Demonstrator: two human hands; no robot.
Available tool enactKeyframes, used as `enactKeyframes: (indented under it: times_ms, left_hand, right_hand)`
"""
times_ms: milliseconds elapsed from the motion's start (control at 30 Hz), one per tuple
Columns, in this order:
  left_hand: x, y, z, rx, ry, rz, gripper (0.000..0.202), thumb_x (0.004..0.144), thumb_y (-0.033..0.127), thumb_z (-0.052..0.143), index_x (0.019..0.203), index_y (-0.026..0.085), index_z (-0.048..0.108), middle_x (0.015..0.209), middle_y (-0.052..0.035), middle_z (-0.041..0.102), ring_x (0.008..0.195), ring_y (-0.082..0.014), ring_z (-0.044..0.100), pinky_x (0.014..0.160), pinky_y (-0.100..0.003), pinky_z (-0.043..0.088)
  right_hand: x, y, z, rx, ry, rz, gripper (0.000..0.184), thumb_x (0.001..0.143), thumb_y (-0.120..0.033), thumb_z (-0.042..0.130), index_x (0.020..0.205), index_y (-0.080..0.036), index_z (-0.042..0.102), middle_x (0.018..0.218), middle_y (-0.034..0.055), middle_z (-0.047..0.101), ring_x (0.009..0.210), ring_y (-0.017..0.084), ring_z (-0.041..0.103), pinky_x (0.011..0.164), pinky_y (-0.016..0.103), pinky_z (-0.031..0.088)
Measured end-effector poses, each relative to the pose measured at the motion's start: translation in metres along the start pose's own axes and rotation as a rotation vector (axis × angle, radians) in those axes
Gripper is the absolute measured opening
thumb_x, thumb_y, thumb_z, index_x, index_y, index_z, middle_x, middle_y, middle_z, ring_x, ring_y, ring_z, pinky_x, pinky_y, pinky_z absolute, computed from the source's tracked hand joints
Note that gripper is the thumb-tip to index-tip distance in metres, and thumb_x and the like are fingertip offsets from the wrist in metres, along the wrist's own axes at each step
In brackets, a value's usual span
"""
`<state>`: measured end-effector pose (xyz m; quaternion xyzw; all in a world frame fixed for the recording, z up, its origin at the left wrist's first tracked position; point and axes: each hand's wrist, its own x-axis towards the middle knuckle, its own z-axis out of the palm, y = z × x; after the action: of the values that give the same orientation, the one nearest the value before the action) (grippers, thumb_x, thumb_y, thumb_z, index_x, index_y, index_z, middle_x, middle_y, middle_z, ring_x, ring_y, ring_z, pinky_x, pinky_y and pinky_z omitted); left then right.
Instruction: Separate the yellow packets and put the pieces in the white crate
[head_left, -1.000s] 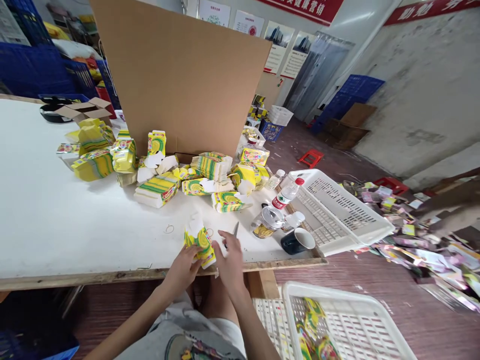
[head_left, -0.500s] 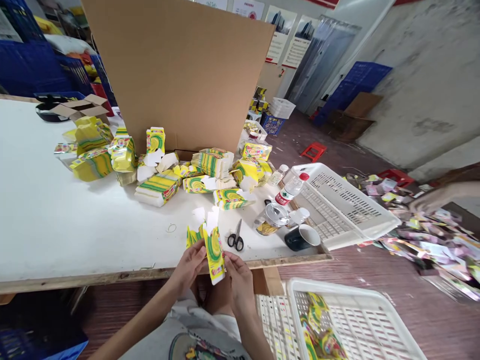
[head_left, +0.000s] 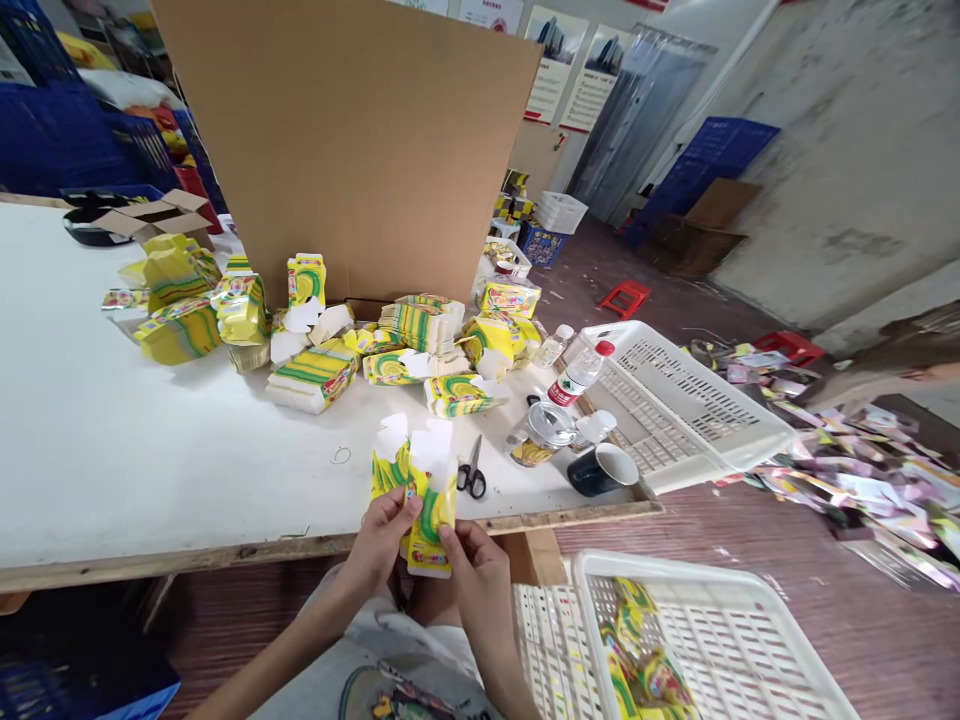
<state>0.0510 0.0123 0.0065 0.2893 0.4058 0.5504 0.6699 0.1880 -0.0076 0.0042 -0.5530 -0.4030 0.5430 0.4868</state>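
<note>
Both of my hands hold a small yellow-and-green printed carton upright just over the near edge of the white table. My left hand grips its left side and my right hand pinches its lower right corner. The carton's white top flaps stand open. A second flat carton rests on the table right behind it. Black-handled scissors lie on the table just to the right of the carton.
A heap of the same flat cartons lies mid-table before a tall brown cardboard sheet. A lidded jar, a dark cup, a water bottle and white baskets are to my right. Printed scraps litter the floor.
My hands lifted the carton off the table toward me and turned it upright, uncovering the scissors. Its body has opened out from flat.
</note>
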Motion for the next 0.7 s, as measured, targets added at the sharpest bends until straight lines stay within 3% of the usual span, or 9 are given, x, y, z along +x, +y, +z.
enactKeyframes:
  times_ms: [67,167,233,300,367,467,600,700]
  left_hand:
    - [0.0,-0.002,0.0,0.038,0.025,0.023,0.042,0.079,0.053,0.073,0.101,0.018,0.069,0.094,-0.0075,0.078,0.093,-0.0267,0.072,0.081,-0.036,0.056]
    - [-0.003,0.001,0.001,0.083,0.045,0.057,0.052,0.079,0.045,0.076,0.121,0.021,0.058,0.097,-0.0056,0.077,0.091,-0.0242,0.071,0.08,-0.034,0.055]
    - [-0.008,0.007,0.001,0.13,0.009,0.082,0.066,0.08,0.04,0.077,0.135,0.025,0.045,0.102,-0.0057,0.076,0.092,-0.0235,0.071,0.082,-0.033,0.054]
    - [-0.013,0.015,0.001,0.198,-0.088,0.089,0.069,0.083,0.037,0.073,0.142,0.027,0.038,0.11,-0.0081,0.073,0.098,-0.0241,0.07,0.085,-0.033,0.053]
    - [-0.015,0.022,0.0,0.254,-0.195,0.07,0.063,0.086,0.036,0.069,0.142,0.026,0.04,0.115,-0.0098,0.072,0.102,-0.0248,0.069,0.088,-0.034,0.052]
    - [-0.015,0.029,-0.002,0.261,-0.265,0.015,0.049,0.084,0.032,0.071,0.129,0.026,0.052,0.11,-0.0079,0.073,0.095,-0.0225,0.069,0.084,-0.031,0.051]
    - [-0.014,0.029,-0.003,0.21,-0.281,-0.036,0.044,0.077,0.027,0.078,0.115,0.025,0.056,0.098,-0.0032,0.074,0.081,-0.0174,0.068,0.072,-0.026,0.05]
    - [-0.016,0.029,-0.003,0.202,-0.335,-0.081,0.04,0.078,0.029,0.077,0.112,0.024,0.057,0.095,-0.003,0.073,0.076,-0.0162,0.068,0.067,-0.024,0.048]
  right_hand:
    - [-0.001,0.001,-0.001,-0.127,0.035,-0.05,0.036,0.076,-0.055,0.074,0.076,-0.019,0.074,0.073,0.0064,0.073,0.069,0.022,0.065,0.063,0.03,0.054]
    - [0.001,-0.002,-0.005,-0.195,0.051,-0.108,0.036,0.079,-0.055,0.072,0.079,-0.019,0.072,0.074,0.0059,0.071,0.064,0.019,0.062,0.059,0.028,0.052]
    - [0.003,-0.007,-0.009,-0.171,0.025,-0.151,0.035,0.079,-0.051,0.074,0.095,-0.02,0.069,0.083,0.0055,0.072,0.059,0.016,0.059,0.056,0.026,0.051]
    - [0.006,-0.014,-0.014,-0.11,-0.024,-0.199,0.046,0.08,-0.047,0.074,0.116,-0.022,0.062,0.097,0.0063,0.072,0.059,0.014,0.059,0.057,0.026,0.051]
    - [0.009,-0.021,-0.019,-0.053,-0.105,-0.215,0.055,0.083,-0.045,0.072,0.131,-0.025,0.053,0.106,0.0075,0.07,0.067,0.016,0.063,0.062,0.028,0.053]
    - [0.01,-0.028,-0.026,0.007,-0.26,-0.162,0.056,0.087,-0.044,0.068,0.136,-0.027,0.048,0.1,0.0066,0.071,0.079,0.02,0.067,0.069,0.03,0.054]
    - [0.009,-0.03,-0.034,-0.011,-0.35,-0.145,0.044,0.089,-0.043,0.066,0.129,-0.029,0.053,0.096,0.0039,0.07,0.087,0.022,0.067,0.074,0.03,0.053]
    - [0.009,-0.033,-0.038,-0.125,-0.372,-0.177,0.029,0.09,-0.042,0.063,0.113,-0.025,0.063,0.093,0.0037,0.069,0.082,0.02,0.064,0.068,0.026,0.05]
